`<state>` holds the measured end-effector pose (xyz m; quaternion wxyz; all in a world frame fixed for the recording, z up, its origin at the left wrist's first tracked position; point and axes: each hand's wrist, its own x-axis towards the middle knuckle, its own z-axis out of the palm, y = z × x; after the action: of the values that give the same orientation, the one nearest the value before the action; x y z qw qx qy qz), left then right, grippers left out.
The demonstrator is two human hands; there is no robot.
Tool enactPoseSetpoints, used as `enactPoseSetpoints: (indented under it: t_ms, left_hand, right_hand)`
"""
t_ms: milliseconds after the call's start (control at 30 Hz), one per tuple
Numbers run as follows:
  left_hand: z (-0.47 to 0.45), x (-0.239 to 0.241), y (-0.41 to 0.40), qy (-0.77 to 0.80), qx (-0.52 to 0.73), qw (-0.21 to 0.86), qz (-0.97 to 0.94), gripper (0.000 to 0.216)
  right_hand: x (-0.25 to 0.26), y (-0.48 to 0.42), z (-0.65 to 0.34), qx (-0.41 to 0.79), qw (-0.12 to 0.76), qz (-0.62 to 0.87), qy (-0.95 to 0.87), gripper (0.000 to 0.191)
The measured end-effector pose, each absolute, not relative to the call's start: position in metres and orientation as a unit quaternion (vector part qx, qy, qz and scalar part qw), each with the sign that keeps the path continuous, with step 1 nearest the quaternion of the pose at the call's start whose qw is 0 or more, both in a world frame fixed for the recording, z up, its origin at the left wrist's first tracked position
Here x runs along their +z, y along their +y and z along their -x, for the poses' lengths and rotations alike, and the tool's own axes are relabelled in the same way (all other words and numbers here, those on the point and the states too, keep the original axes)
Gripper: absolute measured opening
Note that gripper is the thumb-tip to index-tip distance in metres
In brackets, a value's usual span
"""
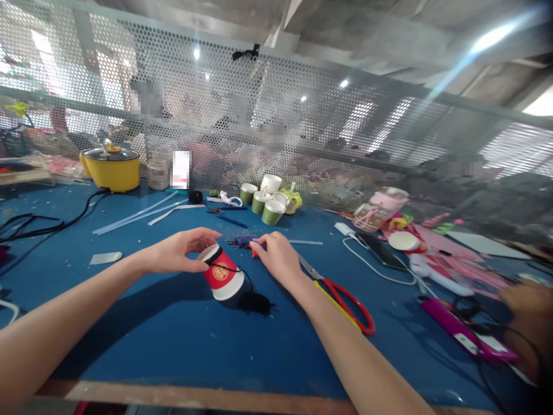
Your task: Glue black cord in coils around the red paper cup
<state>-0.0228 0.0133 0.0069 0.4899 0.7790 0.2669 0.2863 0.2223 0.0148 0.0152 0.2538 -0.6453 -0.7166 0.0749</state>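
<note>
My left hand (184, 251) holds a red and white paper cup (224, 278) by its rim, thumb on the outside and fingers curved over the open end. The cup lies tilted, with a gold emblem on its side and a black band around its rim. From it a black cord runs to a fuzzy black tuft (256, 302) on the table. My right hand (276, 253) is closed around what looks like a dark blue glue gun (242, 241) with an orange trigger; its handle is hidden by the hand. Large scissors (349, 302) with red and yellow handles lie beside my right forearm.
Several green and white paper cups (273, 212) stand at the back. A yellow electric pot (113, 172), a jar (158, 174) and a lit phone (181, 170) are at the back left. Right are a dark phone (380, 251), a purple power strip (464, 331) and another person's hand (529, 302).
</note>
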Motion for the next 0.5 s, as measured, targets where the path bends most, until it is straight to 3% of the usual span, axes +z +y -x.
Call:
enactPoseSetpoints:
  t_ms: [167, 500]
  left_hand:
    - [0.022, 0.006, 0.014, 0.266, 0.292, 0.493, -0.775, 0.052]
    - [0.018, 0.009, 0.009, 0.254, 0.286, 0.511, -0.769, 0.052]
  right_hand:
    - [0.038, -0.021, -0.195, 0.159, 0.235, 0.475, -0.833, 0.018]
    - [0.045, -0.035, -0.192, 0.23, 0.245, 0.492, -0.804, 0.012]
